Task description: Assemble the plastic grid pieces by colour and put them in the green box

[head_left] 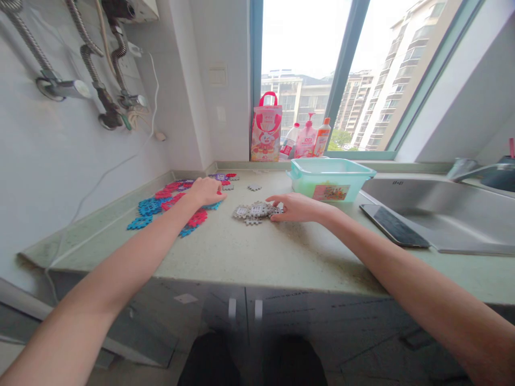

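Flat grey interlocking plastic pieces (254, 210) lie in a small heap on the countertop (241, 252). My right hand (296, 207) is at the heap's right side, thumb and fingers curved around some of the grey pieces. Further left, blue interlocking pieces (152, 206) and red interlocking pieces (198, 218) are spread in a loose pile. My left hand (206, 191) rests over the right part of that pile with its fingers curled down; what they hold is hidden. Beyond, a lone grey piece (254, 187) lies apart, and a purple piece (219, 177) sits near the back.
A mint-green plastic tub (354, 187) stands behind my right hand. To the right are a smartphone (394, 225) at the edge of a steel sink (454, 214). A pink bag (266, 131) and several bottles (306, 138) stand by the window. A white cable (86, 198) hangs at the left.
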Motion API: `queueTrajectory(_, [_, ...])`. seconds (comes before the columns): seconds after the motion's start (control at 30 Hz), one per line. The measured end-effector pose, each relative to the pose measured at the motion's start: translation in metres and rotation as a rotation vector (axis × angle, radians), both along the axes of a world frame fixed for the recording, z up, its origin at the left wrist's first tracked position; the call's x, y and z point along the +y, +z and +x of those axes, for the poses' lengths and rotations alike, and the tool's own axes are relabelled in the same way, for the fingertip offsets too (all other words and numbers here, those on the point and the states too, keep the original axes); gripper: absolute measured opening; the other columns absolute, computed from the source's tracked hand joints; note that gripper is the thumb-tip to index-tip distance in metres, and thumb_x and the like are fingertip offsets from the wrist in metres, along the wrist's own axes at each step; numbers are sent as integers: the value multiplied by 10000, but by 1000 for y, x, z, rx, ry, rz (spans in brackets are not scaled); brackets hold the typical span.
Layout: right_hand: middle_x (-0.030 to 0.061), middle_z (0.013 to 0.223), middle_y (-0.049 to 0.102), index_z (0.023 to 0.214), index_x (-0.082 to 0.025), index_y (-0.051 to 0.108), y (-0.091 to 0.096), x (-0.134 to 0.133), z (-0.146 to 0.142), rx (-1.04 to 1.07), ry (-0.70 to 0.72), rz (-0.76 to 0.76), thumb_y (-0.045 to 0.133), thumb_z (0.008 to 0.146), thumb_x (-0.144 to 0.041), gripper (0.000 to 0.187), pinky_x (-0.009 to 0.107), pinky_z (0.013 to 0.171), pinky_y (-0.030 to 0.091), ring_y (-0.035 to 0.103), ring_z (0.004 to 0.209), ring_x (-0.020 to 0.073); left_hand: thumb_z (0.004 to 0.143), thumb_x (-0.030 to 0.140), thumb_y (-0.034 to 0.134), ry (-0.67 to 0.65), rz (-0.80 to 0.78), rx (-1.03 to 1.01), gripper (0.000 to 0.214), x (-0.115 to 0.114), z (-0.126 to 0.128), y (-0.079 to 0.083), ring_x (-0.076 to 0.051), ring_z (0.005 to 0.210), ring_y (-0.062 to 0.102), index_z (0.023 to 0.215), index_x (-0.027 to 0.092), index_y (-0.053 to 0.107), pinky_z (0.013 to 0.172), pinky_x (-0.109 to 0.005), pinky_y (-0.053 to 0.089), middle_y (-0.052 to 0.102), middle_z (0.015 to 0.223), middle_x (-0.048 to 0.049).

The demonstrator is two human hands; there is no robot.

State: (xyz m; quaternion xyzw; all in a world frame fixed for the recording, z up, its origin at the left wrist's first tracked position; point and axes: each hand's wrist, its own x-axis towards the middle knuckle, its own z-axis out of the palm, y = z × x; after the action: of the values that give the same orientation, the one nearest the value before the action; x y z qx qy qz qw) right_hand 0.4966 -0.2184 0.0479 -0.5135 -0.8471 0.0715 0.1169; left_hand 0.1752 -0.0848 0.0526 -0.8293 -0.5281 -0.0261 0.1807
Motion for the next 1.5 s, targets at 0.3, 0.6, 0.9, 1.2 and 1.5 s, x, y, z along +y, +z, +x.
queueTrajectory(0.3, [78, 1351, 764, 1522, -267, 608, 2, -1, -1, -22, -1, -9, 749, 910, -474, 661, 353, 878, 552, 760, 946, 234, 1053, 432, 291, -62, -176, 74, 574, 4, 11, -5, -288, 1305, 659, 1380, 224, 714, 1087, -411, 470, 712, 1443, -127])
queueTrajectory(0.6, [93, 1331, 767, 1522, -268, 611, -3, 3, 2, 39, 14, -26, 737, 896, -668, 753, 387, 918, 554, 763, 983, 267, 1008, 353, 366, -390, -233, -109, 527, 0, 22, -10, -211, 1326, 646, 1338, 200, 748, 1137, -287, 451, 726, 1430, -72])
queueTrajectory(0.9, [117, 1339, 744, 1429, -252, 678, -6, 3, -2, 103, -79, 136, 581, 981, -743, 671, 434, 982, 557, 752, 1032, 274, 965, 289, 427, -447, -204, -275, 466, 8, 7, -7, -209, 1236, 699, 1247, 224, 793, 1118, -287, 484, 785, 1309, -31])
queueTrajectory(1.2, [130, 1595, 562, 1559, -263, 563, -5, 77, -27, 78, -1, 131, 448, 1059, -701, 675, 488, 1269, 354, 521, 1487, 299, 1017, 490, 481, -146, -211, -171, 530, 42, -18, -29, -246, 1367, 634, 1463, 258, 646, 1140, -328, 471, 661, 1523, -94])
queueTrajectory(1.5, [176, 1715, 416, 1652, -196, 457, -13, 220, -107, 15, -132, -28, 478, 956, -835, 945, 513, 1305, 271, 356, 1603, 363, 1032, 440, 453, -93, -213, -170, 476, 36, -21, -26, -315, 1267, 674, 1347, 200, 717, 1068, -412, 519, 722, 1382, -152])
